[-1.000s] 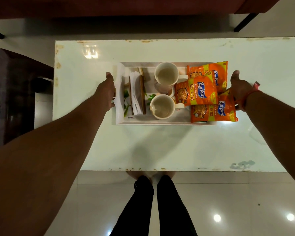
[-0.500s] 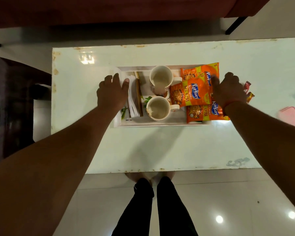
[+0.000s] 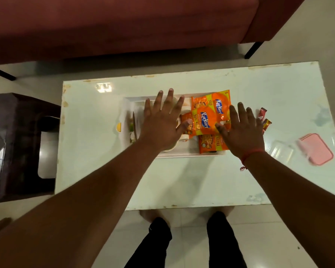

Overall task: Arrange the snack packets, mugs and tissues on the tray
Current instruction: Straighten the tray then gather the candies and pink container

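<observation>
A white tray (image 3: 184, 155) lies in the middle of the pale table. Three orange snack packets (image 3: 205, 120) overlap at its right end. My left hand (image 3: 161, 124) hovers flat over the tray's middle with fingers spread, hiding most of the two white mugs (image 3: 185, 136). The tissues and their wooden holder (image 3: 133, 124) show only as a sliver at the tray's left end. My right hand (image 3: 240, 132) is spread above the tray's right end, over the edge of the packets. Neither hand holds anything.
Small red and dark sachets (image 3: 264, 118) lie on the table right of the tray. A clear box (image 3: 280, 153) and a pink lid (image 3: 315, 148) sit further right. A dark stool (image 3: 17, 144) stands left of the table, a maroon sofa (image 3: 124, 26) behind it.
Both hands let go of the tray's ends, rose and moved inward over it with fingers spread. The view shifted left, bringing the pink lid and clear box into sight.
</observation>
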`<state>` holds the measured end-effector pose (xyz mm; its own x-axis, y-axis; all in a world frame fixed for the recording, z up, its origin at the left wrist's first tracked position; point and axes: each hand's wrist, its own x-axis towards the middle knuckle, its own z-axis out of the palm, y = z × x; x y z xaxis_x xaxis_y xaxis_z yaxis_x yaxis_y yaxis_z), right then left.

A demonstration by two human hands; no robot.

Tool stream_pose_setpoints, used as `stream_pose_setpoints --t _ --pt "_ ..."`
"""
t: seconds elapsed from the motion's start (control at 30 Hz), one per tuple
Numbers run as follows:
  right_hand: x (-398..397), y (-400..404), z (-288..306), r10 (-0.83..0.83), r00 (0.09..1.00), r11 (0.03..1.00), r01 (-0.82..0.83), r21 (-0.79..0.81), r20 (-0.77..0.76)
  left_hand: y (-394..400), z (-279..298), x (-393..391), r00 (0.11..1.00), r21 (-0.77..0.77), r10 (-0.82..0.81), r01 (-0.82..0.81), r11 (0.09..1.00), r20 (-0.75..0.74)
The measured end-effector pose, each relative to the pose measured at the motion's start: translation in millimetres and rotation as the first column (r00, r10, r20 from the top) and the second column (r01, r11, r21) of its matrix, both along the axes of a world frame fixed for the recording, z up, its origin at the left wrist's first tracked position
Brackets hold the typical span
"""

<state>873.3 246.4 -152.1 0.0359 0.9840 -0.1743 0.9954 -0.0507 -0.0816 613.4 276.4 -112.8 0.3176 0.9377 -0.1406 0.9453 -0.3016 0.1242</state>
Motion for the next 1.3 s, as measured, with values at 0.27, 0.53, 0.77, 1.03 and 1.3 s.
stream_pose_setpoints --t 0.27,0.53,0.77,1.03,1.3 --pt "94.6 -8.3 -3.4 -0.061 0.995 0.997 0.056 -0.059 -0.083 -1.5 -15.6 134.0 0.991 -0.024 -0.135 0.135 0.991 -0.011" --pt "185.9 -12.4 -10.6 -0.042 0.996 0.992 0.032 -0.122 -0.08 5.5 -40.4 239.3 0.978 -0.071 -0.175 0.168 0.983 -0.112" --pt "207.6 -2.5 -37.8 -0.013 0.995 0.985 -0.005 -0.17 -0.102 8.8 -63.6 274.5 0.956 -0.173 -0.257 0.231 0.957 -0.145" --pt "201.7 14.1 -65.1 0.114 0.984 0.983 -0.132 -0.131 -0.134 17.1 -87.2 297.3 0.921 -0.235 -0.286 0.226 0.946 -0.266" --pt "193.1 26.0 -75.5 0.268 0.963 0.963 -0.269 -0.029 -0.027 18.3 -95.6 303.1 0.909 -0.251 -0.299 0.23 0.94 -0.289"
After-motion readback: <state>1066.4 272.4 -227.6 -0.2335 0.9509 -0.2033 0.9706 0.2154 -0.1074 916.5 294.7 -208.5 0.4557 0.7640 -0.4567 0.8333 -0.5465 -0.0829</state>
